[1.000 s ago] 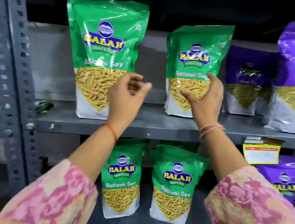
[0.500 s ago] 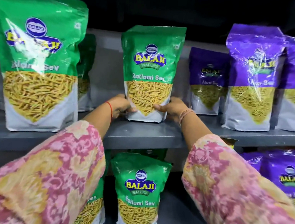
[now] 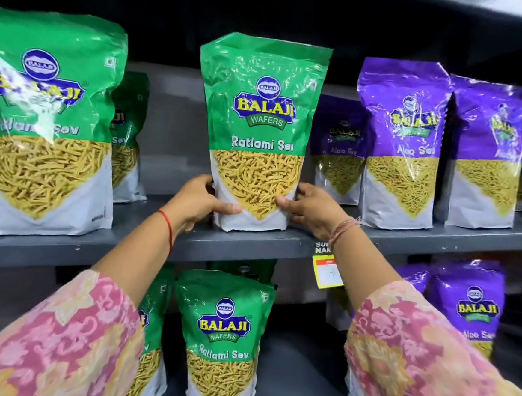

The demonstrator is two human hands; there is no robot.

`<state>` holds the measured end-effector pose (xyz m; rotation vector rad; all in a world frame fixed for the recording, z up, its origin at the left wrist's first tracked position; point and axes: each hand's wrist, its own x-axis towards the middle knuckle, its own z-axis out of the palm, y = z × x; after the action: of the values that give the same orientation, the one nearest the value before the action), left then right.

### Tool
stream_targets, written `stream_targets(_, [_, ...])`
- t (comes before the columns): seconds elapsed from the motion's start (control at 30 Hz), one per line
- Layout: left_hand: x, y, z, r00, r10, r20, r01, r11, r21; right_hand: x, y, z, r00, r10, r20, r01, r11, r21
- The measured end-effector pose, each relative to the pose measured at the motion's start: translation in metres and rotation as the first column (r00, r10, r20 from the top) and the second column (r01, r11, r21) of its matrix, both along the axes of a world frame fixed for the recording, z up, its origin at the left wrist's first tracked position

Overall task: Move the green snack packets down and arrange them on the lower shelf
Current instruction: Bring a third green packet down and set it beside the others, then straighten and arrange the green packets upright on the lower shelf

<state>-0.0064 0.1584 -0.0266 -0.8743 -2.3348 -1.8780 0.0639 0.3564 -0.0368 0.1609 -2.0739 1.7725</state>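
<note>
A green Ratlami Sev packet [image 3: 259, 129] stands upright in the middle of the upper shelf [image 3: 250, 244]. My left hand [image 3: 201, 202] grips its lower left side and my right hand [image 3: 310, 209] grips its lower right side. A larger-looking green packet [image 3: 47, 124] stands at the left of the same shelf, with another green packet [image 3: 130, 137] behind it. On the lower shelf [image 3: 294, 388] a green packet [image 3: 223, 341] stands upright, and a second green packet [image 3: 153, 345] is partly hidden behind my left sleeve.
Purple Aloo Sev packets [image 3: 404, 146] fill the right of the upper shelf, and more purple packets [image 3: 469, 311] stand on the lower shelf at right. A yellow price tag [image 3: 327, 271] hangs from the upper shelf's front edge.
Both hands reached from open air to the middle green packet's base and closed on its sides. The view moved right and closer to the shelf.
</note>
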Motion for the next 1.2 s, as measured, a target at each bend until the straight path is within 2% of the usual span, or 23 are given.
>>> stream_targets(0.23, [0.001, -0.003, -0.003, 0.999, -0.011, -0.032, 0.009, 0.997, -0.074, 0.0, -0.003, -0.001, 0.999, 0.05, 0.001, -0.05, 0.998, -0.03])
stream_targets(0.5, [0.001, -0.005, -0.005, 0.999, -0.04, -0.034, 0.036, 0.994, -0.107, 0.003, -0.003, -0.003, 1.0, 0.026, 0.011, -0.026, 1.0, 0.007])
stream_targets(0.57, [0.004, -0.007, -0.009, 0.997, -0.059, -0.042, 0.055, 0.993, -0.103, 0.008, -0.008, -0.005, 0.998, -0.052, -0.019, 0.053, 0.996, 0.075])
stream_targets(0.63, [0.011, -0.008, -0.015, 0.986, 0.014, -0.166, -0.024, 0.998, -0.058, 0.014, -0.02, -0.013, 0.941, -0.279, -0.19, 0.314, 0.93, 0.192])
stream_targets(0.67, [0.017, -0.01, -0.018, 0.954, 0.141, -0.263, -0.139, 0.99, 0.028, 0.02, -0.03, -0.021, 0.85, -0.398, -0.345, 0.483, 0.85, 0.21])
stream_targets(0.7, [0.025, -0.014, -0.023, 0.886, 0.304, -0.35, -0.258, 0.951, 0.172, 0.026, -0.043, -0.033, 0.719, -0.473, -0.51, 0.62, 0.767, 0.164])
stream_targets(0.73, [0.036, -0.02, -0.032, 0.791, 0.452, -0.412, -0.323, 0.881, 0.345, 0.031, -0.059, -0.049, 0.583, -0.502, -0.638, 0.701, 0.708, 0.084])
stream_targets(0.77, [0.047, -0.026, -0.042, 0.683, 0.563, -0.466, -0.327, 0.806, 0.494, 0.036, -0.074, -0.067, 0.486, -0.501, -0.717, 0.725, 0.688, 0.011])
stream_targets(0.8, [0.057, -0.034, -0.059, 0.578, 0.632, -0.516, -0.32, 0.758, 0.569, 0.038, -0.09, -0.091, 0.451, -0.471, -0.758, 0.707, 0.707, -0.019])
stream_targets(0.83, [0.065, -0.044, -0.081, 0.508, 0.648, -0.567, -0.318, 0.753, 0.576, 0.039, -0.107, -0.117, 0.478, -0.415, -0.774, 0.656, 0.755, 0.001])
stream_targets(0.87, [0.068, -0.056, -0.107, 0.484, 0.625, -0.612, -0.33, 0.778, 0.534, 0.04, -0.124, -0.144, 0.56, -0.347, -0.752, 0.58, 0.812, 0.058])
stream_targets(0.93, [0.066, -0.083, -0.165, 0.581, 0.549, -0.601, -0.401, 0.836, 0.376, 0.041, -0.153, -0.198, 0.796, -0.226, -0.562, 0.386, 0.904, 0.184])
stream_targets(1.0, [0.05, -0.116, -0.221, 0.704, 0.573, -0.418, -0.528, 0.817, 0.232, 0.03, -0.177, -0.243, 0.966, -0.128, -0.227, 0.185, 0.949, 0.255])
stream_targets(1.07, [0.024, -0.15, -0.262, 0.739, 0.655, -0.157, -0.644, 0.755, 0.121, 0.008, -0.193, -0.27, 0.998, -0.029, 0.062, 0.016, 0.979, 0.204])
stream_targets(1.13, [0.0, -0.173, -0.286, 0.738, 0.672, 0.068, -0.674, 0.738, 0.028, -0.02, -0.2, -0.284, 0.977, 0.022, 0.213, -0.048, 0.992, 0.116])
stream_targets(1.2, [-0.026, -0.189, -0.306, 0.754, 0.619, 0.218, -0.624, 0.779, -0.054, -0.049, -0.204, -0.296, 0.953, 0.014, 0.304, -0.049, 0.993, 0.109])
